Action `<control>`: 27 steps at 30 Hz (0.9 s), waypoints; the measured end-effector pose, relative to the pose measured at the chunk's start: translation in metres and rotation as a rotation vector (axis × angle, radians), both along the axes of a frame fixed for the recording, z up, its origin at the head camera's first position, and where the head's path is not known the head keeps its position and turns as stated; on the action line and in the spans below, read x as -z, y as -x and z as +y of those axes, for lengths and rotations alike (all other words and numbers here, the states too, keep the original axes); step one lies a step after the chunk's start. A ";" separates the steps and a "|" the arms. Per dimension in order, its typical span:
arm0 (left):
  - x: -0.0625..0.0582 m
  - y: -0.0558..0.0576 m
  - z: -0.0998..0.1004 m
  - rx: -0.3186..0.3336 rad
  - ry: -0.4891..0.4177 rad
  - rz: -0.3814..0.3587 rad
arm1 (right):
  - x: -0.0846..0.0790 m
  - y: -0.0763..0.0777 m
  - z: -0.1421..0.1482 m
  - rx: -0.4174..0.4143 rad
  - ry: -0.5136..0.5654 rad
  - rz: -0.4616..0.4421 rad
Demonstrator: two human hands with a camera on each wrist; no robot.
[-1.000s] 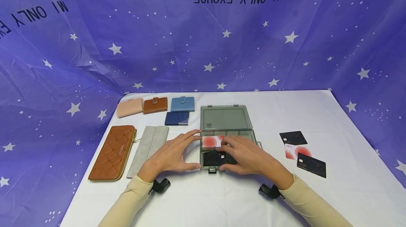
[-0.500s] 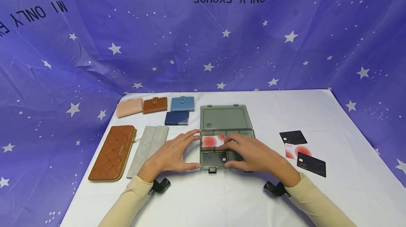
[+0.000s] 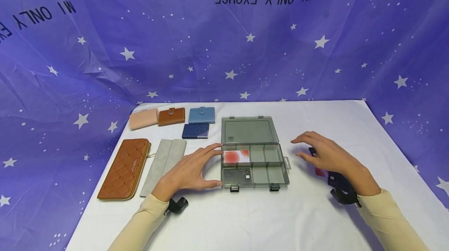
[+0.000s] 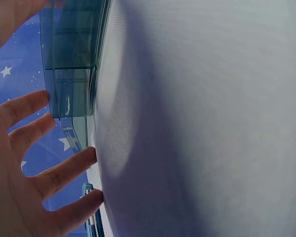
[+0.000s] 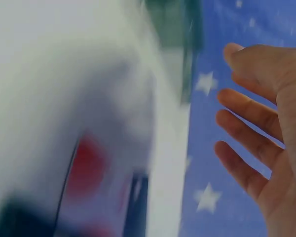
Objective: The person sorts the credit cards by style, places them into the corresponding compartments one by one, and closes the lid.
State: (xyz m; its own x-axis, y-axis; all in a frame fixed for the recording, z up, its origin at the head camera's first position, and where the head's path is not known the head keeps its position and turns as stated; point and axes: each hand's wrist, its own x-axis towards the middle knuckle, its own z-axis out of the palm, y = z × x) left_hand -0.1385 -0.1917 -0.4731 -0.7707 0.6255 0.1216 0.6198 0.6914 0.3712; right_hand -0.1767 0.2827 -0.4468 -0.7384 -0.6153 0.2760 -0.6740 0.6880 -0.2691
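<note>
A translucent grey-green compartment box [image 3: 260, 175] lies with its lid [image 3: 250, 131] folded back. In its left back compartment is a white card with red circles [image 3: 234, 157]; a black VIP card [image 3: 235, 176] lies in the left front one. My left hand [image 3: 189, 170] touches the box's left side with thumb and fingertips, fingers spread in the left wrist view. To the right of the box, my right hand [image 3: 327, 154] hovers with nothing between its fingers. Beneath it, partly hidden, lie a black card [image 3: 339, 182] and a red-and-white card [image 3: 320, 172], with another dark card edge behind.
At the left are a quilted brown wallet [image 3: 124, 169], a grey wallet [image 3: 165, 161], a pink wallet [image 3: 144, 119], a brown card holder [image 3: 171, 117], a blue card holder [image 3: 201, 115] and a navy card case [image 3: 195, 131]. A purple starry cloth [image 3: 224, 60] hangs behind.
My right hand has left the black card in the box's front compartment and moved right, over the loose cards. The black card now lies turned and flat. My left hand stays put.
</note>
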 end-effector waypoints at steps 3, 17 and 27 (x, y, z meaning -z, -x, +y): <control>0.001 0.000 0.000 0.000 0.005 0.000 | 0.006 0.004 0.027 0.059 -0.014 -0.066; 0.000 0.000 0.001 -0.005 0.012 -0.010 | 0.037 0.011 0.108 0.109 0.024 -0.079; 0.001 0.000 0.000 -0.003 0.009 -0.011 | 0.040 0.007 0.114 0.078 0.060 -0.083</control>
